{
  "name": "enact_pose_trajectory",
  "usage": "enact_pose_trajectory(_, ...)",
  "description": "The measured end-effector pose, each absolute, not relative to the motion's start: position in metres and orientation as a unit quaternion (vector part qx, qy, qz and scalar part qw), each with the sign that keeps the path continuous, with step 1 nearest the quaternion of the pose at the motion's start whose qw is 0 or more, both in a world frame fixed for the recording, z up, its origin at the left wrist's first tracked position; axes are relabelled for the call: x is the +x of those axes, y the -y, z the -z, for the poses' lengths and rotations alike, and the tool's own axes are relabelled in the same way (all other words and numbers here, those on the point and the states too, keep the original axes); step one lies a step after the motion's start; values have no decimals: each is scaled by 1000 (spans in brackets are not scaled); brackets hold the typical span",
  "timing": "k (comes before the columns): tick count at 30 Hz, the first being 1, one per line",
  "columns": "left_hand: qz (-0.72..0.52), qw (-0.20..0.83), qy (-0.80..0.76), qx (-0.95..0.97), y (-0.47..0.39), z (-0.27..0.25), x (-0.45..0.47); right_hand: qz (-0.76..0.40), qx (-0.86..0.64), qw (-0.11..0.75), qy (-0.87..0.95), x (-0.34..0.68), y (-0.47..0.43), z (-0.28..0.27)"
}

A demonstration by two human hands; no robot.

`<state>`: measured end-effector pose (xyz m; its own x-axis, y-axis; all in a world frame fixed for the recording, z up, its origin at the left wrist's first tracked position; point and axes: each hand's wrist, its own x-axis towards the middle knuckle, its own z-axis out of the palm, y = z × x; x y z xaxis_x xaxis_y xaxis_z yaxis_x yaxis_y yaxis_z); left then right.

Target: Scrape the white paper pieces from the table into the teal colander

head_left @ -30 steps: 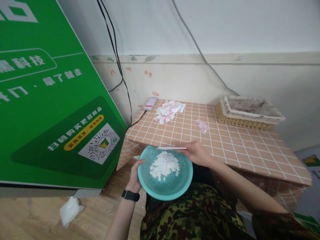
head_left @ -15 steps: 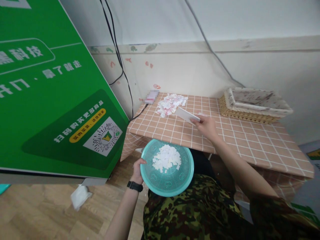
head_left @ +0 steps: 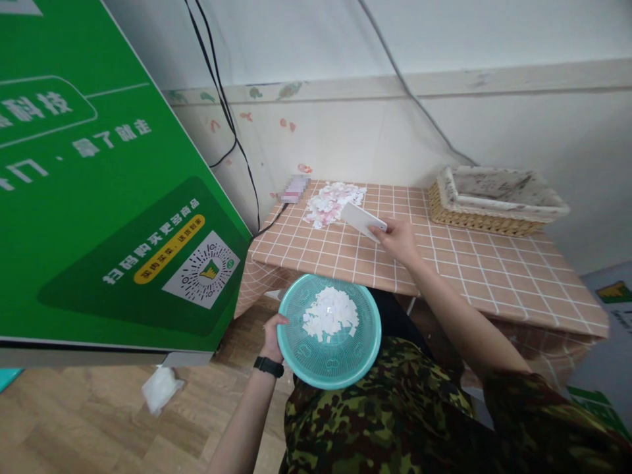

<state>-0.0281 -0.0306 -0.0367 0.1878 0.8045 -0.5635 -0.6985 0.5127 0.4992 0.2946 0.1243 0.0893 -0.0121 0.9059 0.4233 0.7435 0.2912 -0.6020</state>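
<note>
My left hand grips the rim of a round turquoise plastic basket just below the table's front edge. White paper scraps lie heaped in the basket. Over the table, my right hand is closed on one end of a flat white rectangular board; its exact kind I cannot tell. The board's far end is beside a pile of white and pinkish paper scraps on the checked tablecloth.
A wicker basket with a cloth lining stands at the table's right. Left of the scrap pile lies a blurred pinkish item by a black cable. A large green cabinet borders the table's left side. A white plastic bag lies on the floor.
The view has shifted slightly. My right hand has tilted the white board so more of its flat face shows. My left hand still holds the turquoise basket in about the same place.
</note>
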Motion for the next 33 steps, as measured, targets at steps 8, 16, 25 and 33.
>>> enact_pose_trajectory(8,-461,753,-466,56,26,23,0,-104,-622,356,690,301,-152,-93)
enact_pose_trajectory(16,-416,769,-481,70,24,30,30,-139,-579,311,741,298,-183,-100)
enact_pose_trajectory(25,-387,787,-476,52,8,43,51,-231,-511,295,773,312,-203,-117)
enact_pose_trajectory(33,-339,814,-467,65,-4,51,61,-330,-500,321,733,326,-202,-103)
